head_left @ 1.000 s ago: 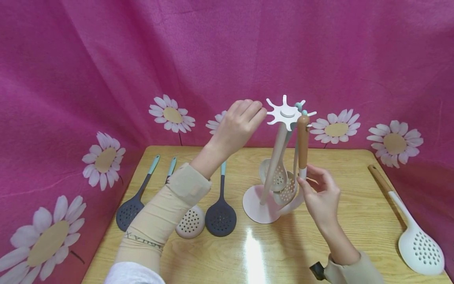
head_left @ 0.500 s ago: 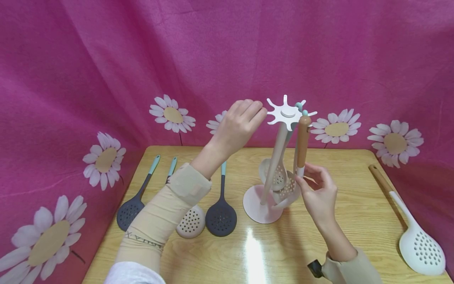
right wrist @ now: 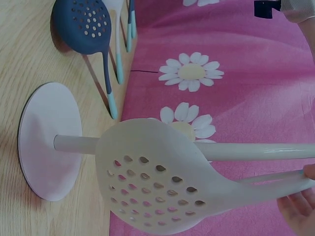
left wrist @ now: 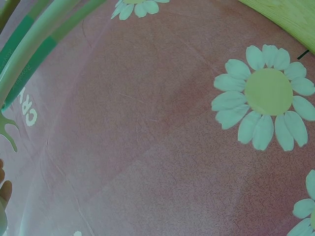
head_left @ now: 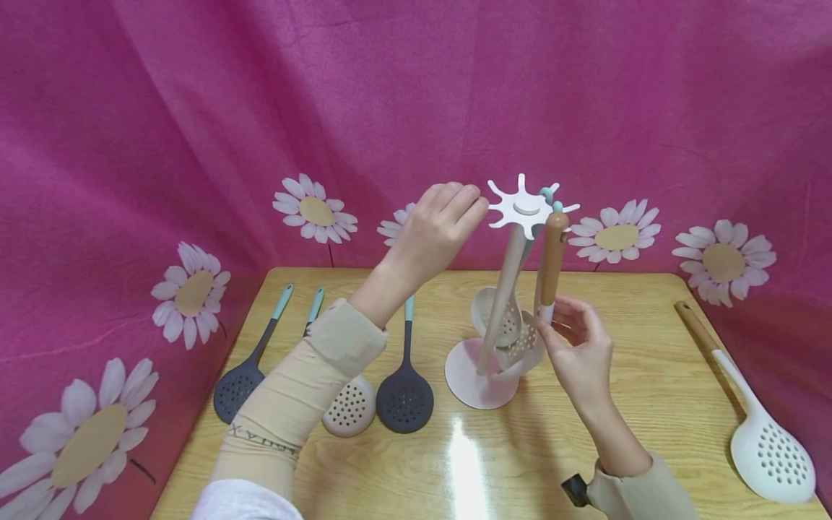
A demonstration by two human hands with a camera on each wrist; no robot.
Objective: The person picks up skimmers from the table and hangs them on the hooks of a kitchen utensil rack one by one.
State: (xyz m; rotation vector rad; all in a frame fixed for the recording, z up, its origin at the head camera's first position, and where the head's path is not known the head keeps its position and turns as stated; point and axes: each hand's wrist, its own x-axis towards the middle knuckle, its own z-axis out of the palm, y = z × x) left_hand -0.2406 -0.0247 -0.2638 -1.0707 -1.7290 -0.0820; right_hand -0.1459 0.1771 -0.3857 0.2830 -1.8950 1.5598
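A pinkish-white utensil rack (head_left: 471,375) with a pronged top stands on the table. My left hand (head_left: 432,231) has its fingers bent at the tip of the rack's left prong; only fingertips (left wrist: 4,191) show at the edge of the left wrist view. My right hand (head_left: 581,354) pinches the white neck of a wooden-handled skimmer (head_left: 552,263), whose top end is up by the right-hand prongs. Its white perforated head (right wrist: 152,172) tilts in front of the pole in the right wrist view. Behind it, a pale perforated ladle (head_left: 484,310) and another perforated utensil hang from teal ends.
On the left of the table (head_left: 364,477) lie a dark skimmer (head_left: 237,390), a pale skimmer (head_left: 351,408) and another dark skimmer (head_left: 405,397). A white wooden-handled skimmer (head_left: 773,455) lies at the right edge. A pink flowered curtain (head_left: 416,94) surrounds the table.
My right hand has shifted slightly left, swinging the skimmer's lower end toward the pole and nudging the hanging utensils left. The left hand has stayed put.
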